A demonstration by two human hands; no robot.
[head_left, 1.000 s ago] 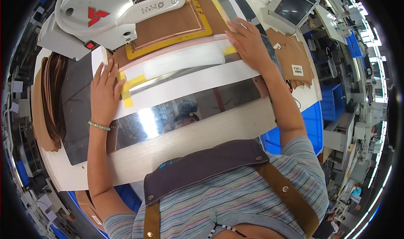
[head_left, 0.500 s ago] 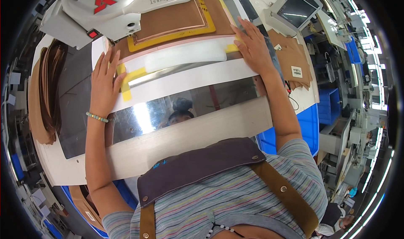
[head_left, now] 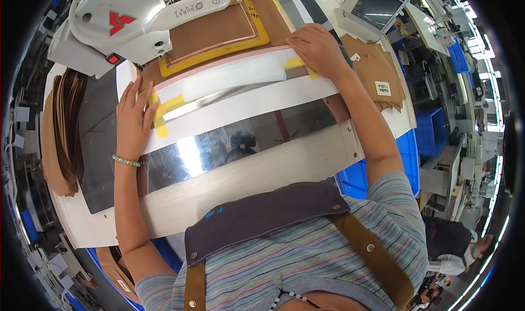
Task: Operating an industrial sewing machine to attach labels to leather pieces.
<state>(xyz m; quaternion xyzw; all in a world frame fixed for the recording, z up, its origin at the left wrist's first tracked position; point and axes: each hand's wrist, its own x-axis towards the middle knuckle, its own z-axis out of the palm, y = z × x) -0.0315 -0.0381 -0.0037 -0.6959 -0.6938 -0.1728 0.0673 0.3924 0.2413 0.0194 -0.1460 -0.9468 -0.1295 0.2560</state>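
A brown fabric panel (head_left: 276, 16) lies under the sewing machine's head, with a yellow frame (head_left: 262, 35) around its middle. Along its near edge run a pink strip and a whitish translucent strip (head_left: 235, 81) on a white sheet (head_left: 262, 104) marked with yellow tape. My left hand (head_left: 133, 117) rests flat at the panel's near left corner, fingers spread, beside a piece of yellow tape (head_left: 159, 126). At the right edge, my right hand (head_left: 320, 51) has its fingers drawn together on the panel's near corner; the fingertips are partly hidden.
The white sewing machine head (head_left: 117, 15) overhangs the far left. Stacked brown pieces (head_left: 63, 136) hang at the left; more brown pieces (head_left: 377, 73) lie right, near a control screen (head_left: 377, 7). A shiny metal plate (head_left: 246, 138) covers the near side. Blue bins (head_left: 404, 163) stand right.
My right hand has moved left onto the panel's corner, its fingers going from spread to drawn together. My left hand stays at the left corner. The whole view has shifted slightly.
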